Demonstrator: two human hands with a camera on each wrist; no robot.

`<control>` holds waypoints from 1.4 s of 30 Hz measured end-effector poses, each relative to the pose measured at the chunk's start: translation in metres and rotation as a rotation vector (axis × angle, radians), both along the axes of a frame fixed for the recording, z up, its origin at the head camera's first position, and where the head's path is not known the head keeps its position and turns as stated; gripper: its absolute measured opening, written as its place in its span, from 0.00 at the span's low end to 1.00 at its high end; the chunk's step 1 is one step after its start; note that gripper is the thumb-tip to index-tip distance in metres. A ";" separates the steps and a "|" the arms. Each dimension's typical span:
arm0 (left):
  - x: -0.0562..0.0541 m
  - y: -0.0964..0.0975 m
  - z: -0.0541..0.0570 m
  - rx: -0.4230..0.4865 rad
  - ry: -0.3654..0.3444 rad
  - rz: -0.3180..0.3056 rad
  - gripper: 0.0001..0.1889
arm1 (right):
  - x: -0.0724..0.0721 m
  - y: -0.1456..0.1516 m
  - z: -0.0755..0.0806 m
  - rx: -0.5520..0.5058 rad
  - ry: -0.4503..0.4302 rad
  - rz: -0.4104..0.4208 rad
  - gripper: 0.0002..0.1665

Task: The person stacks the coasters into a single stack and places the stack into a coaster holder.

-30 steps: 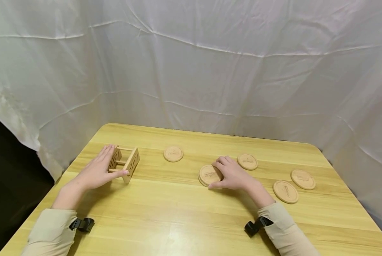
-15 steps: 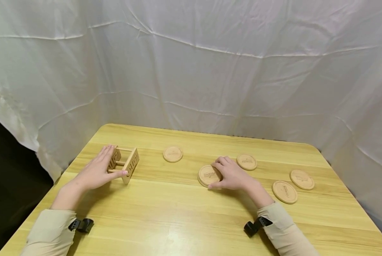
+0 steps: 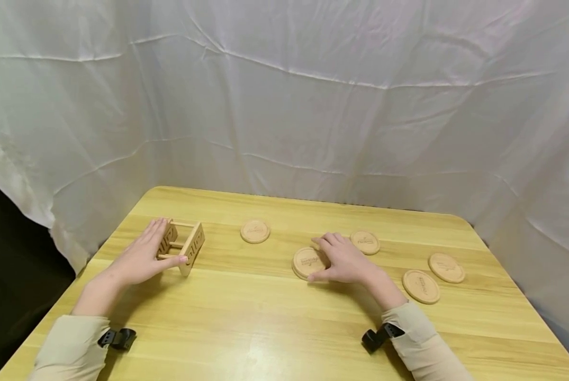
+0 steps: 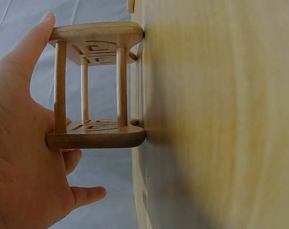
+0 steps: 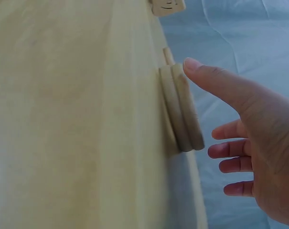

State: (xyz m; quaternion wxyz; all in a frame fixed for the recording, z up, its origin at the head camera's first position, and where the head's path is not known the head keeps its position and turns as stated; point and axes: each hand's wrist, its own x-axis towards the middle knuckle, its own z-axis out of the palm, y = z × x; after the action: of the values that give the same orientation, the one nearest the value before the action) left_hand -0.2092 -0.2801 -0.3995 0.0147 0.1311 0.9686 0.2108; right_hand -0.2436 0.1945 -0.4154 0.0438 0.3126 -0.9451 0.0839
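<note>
The left grip (image 3: 141, 256) holds a small tan wooden rack (image 3: 195, 248) with cut-out sides, thumb on one side, fingers on the other. The right grip (image 3: 343, 262) has its thumb and fingers apart beside a stack of two round tan wooden coasters (image 3: 307, 263). A single coaster (image 3: 255, 232) lies between the grips, a far coaster (image 3: 365, 242) just past the right grip, and two side coasters (image 3: 421, 287) to its right. The yellow wooden tabletop (image 3: 251, 323) has its left edge near the left grip, with wide open room between both grips
</note>
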 end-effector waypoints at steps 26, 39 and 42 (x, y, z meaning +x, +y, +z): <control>0.006 -0.001 0.000 0.014 -0.019 -0.004 0.59 | 0.003 -0.056 0.035 -0.098 0.172 0.030 0.40; 0.001 0.002 0.004 -0.042 -0.023 0.021 0.60 | -0.013 -0.101 0.046 -0.165 0.092 -0.021 0.40; 0.001 0.001 0.004 -0.048 -0.019 0.024 0.60 | -0.015 -0.111 0.047 -0.195 0.081 -0.045 0.40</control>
State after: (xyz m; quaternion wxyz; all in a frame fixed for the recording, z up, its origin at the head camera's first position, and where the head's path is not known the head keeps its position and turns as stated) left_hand -0.2080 -0.2791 -0.3958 0.0248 0.1173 0.9746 0.1890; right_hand -0.2588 0.0835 -0.3684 0.1143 0.2887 -0.9367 0.1617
